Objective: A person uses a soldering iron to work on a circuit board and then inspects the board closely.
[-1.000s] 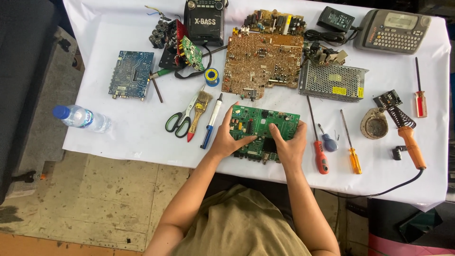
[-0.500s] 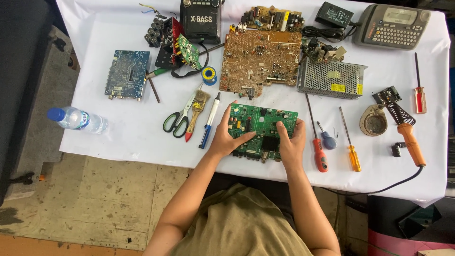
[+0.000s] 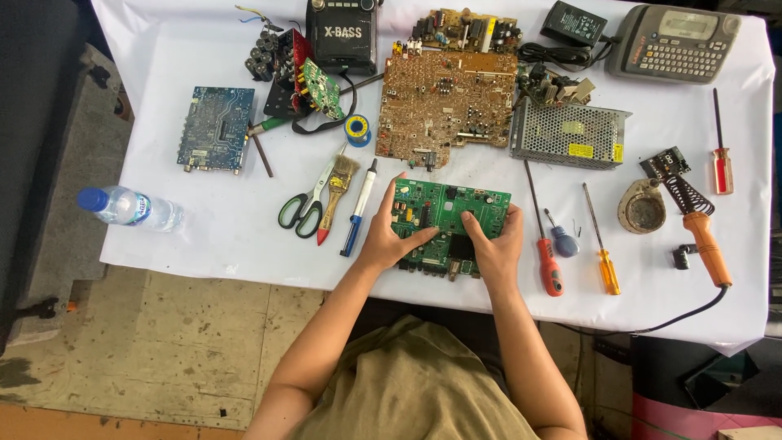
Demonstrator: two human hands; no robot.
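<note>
A green circuit board (image 3: 450,213) lies near the front edge of the white-covered table (image 3: 220,220). My left hand (image 3: 388,235) grips its left side, thumb across the board's face and fingers up along the edge. My right hand (image 3: 494,243) holds the right side, thumb pressed on the board near a black chip. Both hands keep the board flat against the table or just above it; I cannot tell which.
Left of the board lie a blue-and-white pen (image 3: 358,209), a brush (image 3: 337,194) and green-handled scissors (image 3: 305,204). To the right are a red screwdriver (image 3: 544,241), an orange screwdriver (image 3: 601,248) and a soldering iron (image 3: 699,226). A large brown circuit board (image 3: 444,106), a blue board (image 3: 215,128) and a water bottle (image 3: 129,208) sit around.
Both hands stay on the green board. My left fingers have shifted slightly along its left edge; the board has barely moved.
</note>
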